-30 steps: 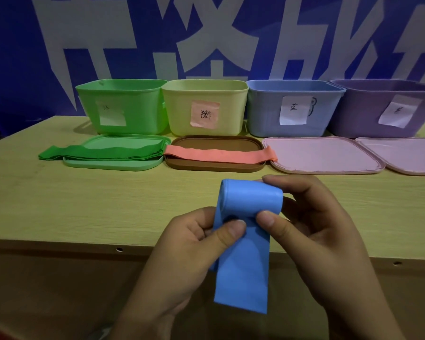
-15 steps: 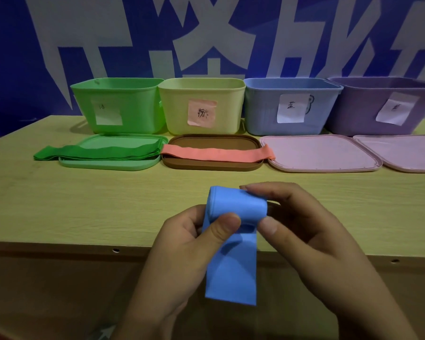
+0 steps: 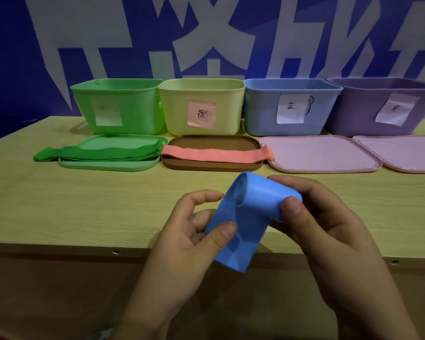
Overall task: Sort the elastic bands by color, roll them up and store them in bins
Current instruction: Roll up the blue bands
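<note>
We count four bins [image 3: 201, 109] and four lids [image 3: 319, 154] on the counter [image 3: 84, 207]. We see three band colours: green [image 3: 96, 153], pink [image 3: 216, 153], blue [image 3: 250, 217].

Table: light wooden table [image 3: 84, 207] fills the middle of the frame; its front edge, with small holes, runs across the lower part.
Back row: green bin [image 3: 115, 106], yellow bin [image 3: 201, 106], blue bin [image 3: 292, 106] and purple bin [image 3: 383, 109] stand side by side, each with a paper label.
Front row: green lid [image 3: 108, 165], brown lid [image 3: 211, 165] and two pink lids [image 3: 319, 155] [image 3: 407, 153] lie flat before the bins.
Overhang: the green bands [image 3: 47, 157] reach off their lid onto the tabletop at left.
</note>
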Demonstrator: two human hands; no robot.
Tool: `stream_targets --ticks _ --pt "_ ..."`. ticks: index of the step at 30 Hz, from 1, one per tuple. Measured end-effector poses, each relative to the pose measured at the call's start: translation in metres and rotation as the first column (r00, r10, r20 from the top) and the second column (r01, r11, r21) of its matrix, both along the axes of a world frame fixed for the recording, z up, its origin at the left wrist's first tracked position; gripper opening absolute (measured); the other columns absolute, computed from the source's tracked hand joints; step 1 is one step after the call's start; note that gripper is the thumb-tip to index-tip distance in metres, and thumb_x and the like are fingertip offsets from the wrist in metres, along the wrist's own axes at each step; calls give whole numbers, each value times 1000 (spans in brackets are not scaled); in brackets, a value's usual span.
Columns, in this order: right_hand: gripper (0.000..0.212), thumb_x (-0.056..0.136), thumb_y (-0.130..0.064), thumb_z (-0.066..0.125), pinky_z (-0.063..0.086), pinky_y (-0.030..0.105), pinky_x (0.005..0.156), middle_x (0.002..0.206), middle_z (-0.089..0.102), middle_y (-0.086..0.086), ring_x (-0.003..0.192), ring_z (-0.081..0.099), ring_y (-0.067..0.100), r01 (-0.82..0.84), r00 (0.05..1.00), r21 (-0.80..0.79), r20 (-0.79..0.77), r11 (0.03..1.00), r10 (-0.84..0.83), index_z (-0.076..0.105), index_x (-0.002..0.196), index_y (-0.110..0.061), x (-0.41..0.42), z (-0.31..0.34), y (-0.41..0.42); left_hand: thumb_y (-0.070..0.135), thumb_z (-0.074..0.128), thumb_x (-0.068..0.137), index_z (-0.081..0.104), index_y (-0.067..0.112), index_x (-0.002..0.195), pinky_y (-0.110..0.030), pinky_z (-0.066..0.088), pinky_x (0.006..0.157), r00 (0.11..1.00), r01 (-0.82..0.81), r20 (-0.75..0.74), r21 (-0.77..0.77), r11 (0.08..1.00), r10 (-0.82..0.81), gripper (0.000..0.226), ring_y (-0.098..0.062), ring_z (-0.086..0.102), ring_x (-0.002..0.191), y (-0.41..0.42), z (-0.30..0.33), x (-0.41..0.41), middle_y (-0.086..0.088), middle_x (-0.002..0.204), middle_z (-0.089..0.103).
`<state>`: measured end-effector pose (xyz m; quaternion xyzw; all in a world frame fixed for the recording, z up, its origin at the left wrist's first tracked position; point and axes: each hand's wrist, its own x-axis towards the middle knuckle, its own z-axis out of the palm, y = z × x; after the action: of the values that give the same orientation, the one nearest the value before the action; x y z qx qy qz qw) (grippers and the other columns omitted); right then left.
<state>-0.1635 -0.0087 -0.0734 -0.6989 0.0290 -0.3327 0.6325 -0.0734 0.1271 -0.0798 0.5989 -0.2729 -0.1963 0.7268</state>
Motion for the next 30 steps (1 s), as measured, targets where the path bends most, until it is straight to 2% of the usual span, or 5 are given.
stream_targets --ticks 10,15,20,24,30 --pt "40 70 -59 62 55 22 73 105 70 -10 97 67 9 106 992 54 61 993 -109 68 100 -34 1 1 2 29 84 50 50 20 96 -24 52 62 993 -114 -15 115 987 116 59 -16 70 70 0 -8 -3 0 71 69" --pt "34 70 -57 66 56 24 75 101 70 -11 95 67 7 202 974 86 89 976 -210 68 96 -36 3 -4 4 12 77 68 61 21 87 -21 49 58 975 -175 167 153 973 149 26 -10 61 60 7 2 -6 2 58 61" --pt "22 76 -46 69 55 26 81 103 70 -10 98 66 10 251 959 78 120 965 -259 67 96 -35 3 -5 9 21 73 63 71 28 96 -21 50 61 997 -3 82 99 995 -6 34 -12 60 63 9 5 -4 -5 66 60" --pt "18 76 -27 69 53 17 72 103 69 -7 96 66 10 241 959 67 136 968 -248 66 93 -33 3 -7 11 15 68 67 74 13 93 -19 49 58 988 153 -30 36 988 -152 27 -12 61 63 8 8 2 -9 76 70" --pt "22 72 -12 68 50 10 67 95 70 -7 89 66 3 183 962 95 187 979 -198 65 90 -23 -1 -6 13 31 69 61 74 12 80 -21 47 61 987 160 -23 -46 986 -161 27 -15 58 67 8 5 6 -8 74 68"
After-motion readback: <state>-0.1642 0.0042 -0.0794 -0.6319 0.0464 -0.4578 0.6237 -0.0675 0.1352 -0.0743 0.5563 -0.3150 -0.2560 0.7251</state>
